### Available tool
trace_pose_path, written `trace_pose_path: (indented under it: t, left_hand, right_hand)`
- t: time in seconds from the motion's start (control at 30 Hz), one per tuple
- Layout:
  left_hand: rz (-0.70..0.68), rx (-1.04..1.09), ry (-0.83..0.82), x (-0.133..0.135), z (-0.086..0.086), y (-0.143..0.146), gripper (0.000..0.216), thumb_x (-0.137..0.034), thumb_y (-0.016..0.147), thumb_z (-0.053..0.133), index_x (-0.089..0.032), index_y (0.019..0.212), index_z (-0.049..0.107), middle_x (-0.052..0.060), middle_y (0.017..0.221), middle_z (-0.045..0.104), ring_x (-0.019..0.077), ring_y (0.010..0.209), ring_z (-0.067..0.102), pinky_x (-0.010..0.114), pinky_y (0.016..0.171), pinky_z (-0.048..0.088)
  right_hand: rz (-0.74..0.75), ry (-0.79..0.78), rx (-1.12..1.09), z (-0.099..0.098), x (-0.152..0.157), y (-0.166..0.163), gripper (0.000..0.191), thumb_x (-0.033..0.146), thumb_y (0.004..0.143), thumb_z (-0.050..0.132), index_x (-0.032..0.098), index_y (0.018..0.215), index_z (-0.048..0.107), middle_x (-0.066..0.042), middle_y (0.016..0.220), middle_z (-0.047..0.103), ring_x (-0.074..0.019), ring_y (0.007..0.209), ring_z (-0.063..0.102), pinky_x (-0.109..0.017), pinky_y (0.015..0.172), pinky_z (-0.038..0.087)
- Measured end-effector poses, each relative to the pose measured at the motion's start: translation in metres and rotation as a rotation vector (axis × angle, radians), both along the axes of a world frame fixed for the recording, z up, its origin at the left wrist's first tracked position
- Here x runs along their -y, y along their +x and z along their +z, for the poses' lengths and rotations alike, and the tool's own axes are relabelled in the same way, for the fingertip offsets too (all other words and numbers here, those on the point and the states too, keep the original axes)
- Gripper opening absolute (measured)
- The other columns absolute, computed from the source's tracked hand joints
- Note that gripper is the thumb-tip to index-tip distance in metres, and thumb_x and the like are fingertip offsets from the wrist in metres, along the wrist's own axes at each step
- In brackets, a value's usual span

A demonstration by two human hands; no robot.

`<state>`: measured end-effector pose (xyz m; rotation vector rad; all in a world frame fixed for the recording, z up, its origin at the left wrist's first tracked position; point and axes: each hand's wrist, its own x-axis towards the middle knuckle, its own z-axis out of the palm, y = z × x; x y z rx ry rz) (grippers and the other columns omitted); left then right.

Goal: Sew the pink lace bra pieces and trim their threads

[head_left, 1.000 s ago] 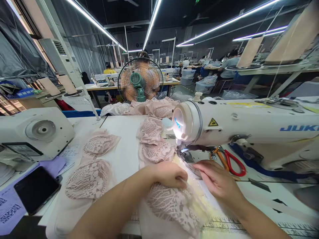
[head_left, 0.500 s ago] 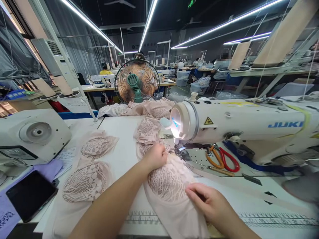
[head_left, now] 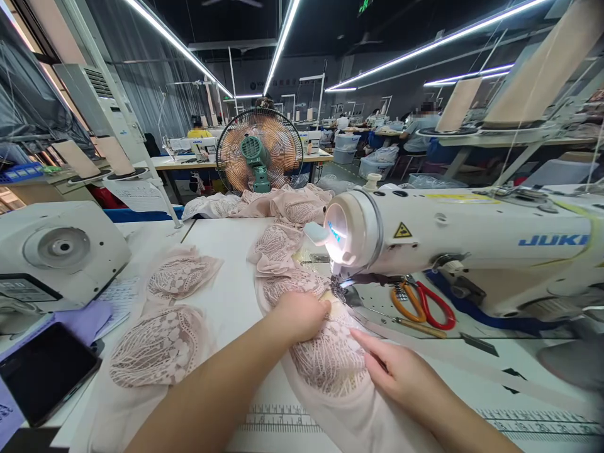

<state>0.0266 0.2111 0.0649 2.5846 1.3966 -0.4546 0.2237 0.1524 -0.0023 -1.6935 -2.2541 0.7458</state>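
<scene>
A pale pink lace bra [head_left: 325, 362] lies on the sewing table, its upper edge by the needle area of the white sewing machine [head_left: 415, 226]. My left hand [head_left: 302, 316] rests on it with curled fingers, gripping the fabric just left of the presser foot [head_left: 337, 286]. At the right edge of the nearer lace cup, my right hand [head_left: 396, 368] holds the cloth between thumb and fingers. The farther cup [head_left: 276, 245] lies bunched beyond my left hand. What the curled fingertips of both hands press on is partly hidden.
Another lace bra [head_left: 158, 346] lies to the left, near a black phone [head_left: 47, 374]. Red-handled scissors [head_left: 436, 306] and an orange-handled tool [head_left: 406, 302] lie under the machine arm. More lace pieces [head_left: 283, 204] are piled at the back, before a fan [head_left: 258, 151].
My left hand has moved right and slightly nearer, toward the presser foot. My right hand has shifted up along the cup's edge. The nearer cup has moved slightly right and down.
</scene>
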Motion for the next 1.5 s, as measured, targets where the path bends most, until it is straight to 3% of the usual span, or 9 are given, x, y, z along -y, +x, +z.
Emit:
trace_pose_path:
  t: [0.2, 0.47, 0.77, 1.0, 1.13, 1.27, 1.4, 1.5]
  left_hand:
    - [0.084, -0.015, 0.016, -0.002, 0.001, 0.008, 0.06, -0.021, 0.081, 0.054, -0.022, 0.14, 0.043, 0.014, 0.108, 0.067, 0.0294, 0.091, 0.066, 0.033, 0.067, 0.052]
    - [0.107, -0.003, 0.01, -0.007, -0.002, 0.011, 0.062, -0.02, 0.081, 0.052, -0.022, 0.142, 0.042, 0.015, 0.11, 0.067, 0.0312, 0.094, 0.066, 0.035, 0.07, 0.053]
    - [0.121, 0.042, 0.028, -0.011, -0.009, 0.011, 0.064, -0.02, 0.08, 0.054, -0.022, 0.143, 0.042, 0.016, 0.107, 0.068, 0.032, 0.093, 0.065, 0.036, 0.069, 0.051]
    - [0.165, 0.132, 0.097, -0.018, -0.013, 0.002, 0.049, -0.019, 0.081, 0.05, -0.024, 0.129, 0.057, 0.013, 0.105, 0.069, 0.0298, 0.09, 0.066, 0.035, 0.071, 0.051]
    - [0.2, 0.209, 0.104, -0.022, -0.014, -0.008, 0.047, -0.021, 0.086, 0.045, -0.03, 0.131, 0.056, 0.008, 0.113, 0.069, 0.0275, 0.098, 0.065, 0.034, 0.077, 0.051]
    - [0.249, 0.282, 0.076, -0.026, -0.017, -0.015, 0.043, -0.025, 0.089, 0.044, -0.034, 0.129, 0.058, 0.003, 0.12, 0.068, 0.0247, 0.102, 0.064, 0.032, 0.08, 0.051]
    - [0.285, 0.343, 0.07, -0.028, -0.021, -0.018, 0.039, -0.025, 0.088, 0.046, -0.034, 0.122, 0.064, 0.002, 0.116, 0.069, 0.0241, 0.101, 0.064, 0.031, 0.082, 0.05]
    - [0.314, 0.378, 0.102, -0.03, -0.023, -0.019, 0.038, -0.024, 0.089, 0.045, -0.031, 0.12, 0.066, 0.003, 0.113, 0.069, 0.0232, 0.099, 0.064, 0.03, 0.082, 0.049]
  right_hand:
    - [0.032, -0.003, 0.067, 0.0, -0.017, -0.002, 0.059, 0.026, 0.086, 0.029, 0.012, 0.138, 0.052, -0.014, 0.12, 0.068, -0.0303, 0.105, 0.065, -0.041, 0.085, 0.053]
    - [0.067, 0.008, 0.11, 0.002, -0.027, -0.003, 0.058, 0.021, 0.085, 0.031, 0.01, 0.138, 0.052, -0.014, 0.128, 0.063, -0.029, 0.114, 0.061, -0.037, 0.093, 0.049]
    - [0.051, 0.032, 0.114, 0.008, -0.031, -0.007, 0.053, 0.018, 0.086, 0.036, 0.013, 0.135, 0.055, -0.013, 0.121, 0.067, -0.0295, 0.112, 0.063, -0.038, 0.09, 0.052]
    - [-0.02, 0.023, 0.152, 0.013, -0.039, -0.015, 0.055, 0.016, 0.084, 0.04, 0.017, 0.138, 0.053, -0.013, 0.115, 0.07, -0.0314, 0.109, 0.064, -0.038, 0.085, 0.052]
    - [-0.037, 0.027, 0.157, 0.019, -0.034, -0.012, 0.05, 0.023, 0.09, 0.036, 0.021, 0.136, 0.055, -0.012, 0.106, 0.073, -0.0314, 0.103, 0.066, -0.038, 0.081, 0.051]
    - [0.055, 0.052, 0.118, 0.025, -0.017, 0.005, 0.043, 0.031, 0.092, 0.033, 0.027, 0.121, 0.065, -0.009, 0.094, 0.073, -0.0278, 0.088, 0.068, -0.035, 0.074, 0.05]
    - [0.244, 0.104, 0.129, 0.023, -0.004, 0.021, 0.041, 0.022, 0.087, 0.033, 0.022, 0.111, 0.067, -0.01, 0.087, 0.064, -0.0243, 0.077, 0.063, -0.034, 0.066, 0.049]
    - [0.29, 0.181, 0.116, 0.016, -0.004, 0.02, 0.039, 0.023, 0.092, 0.031, 0.02, 0.109, 0.066, -0.008, 0.085, 0.06, -0.0215, 0.074, 0.06, -0.032, 0.063, 0.047]
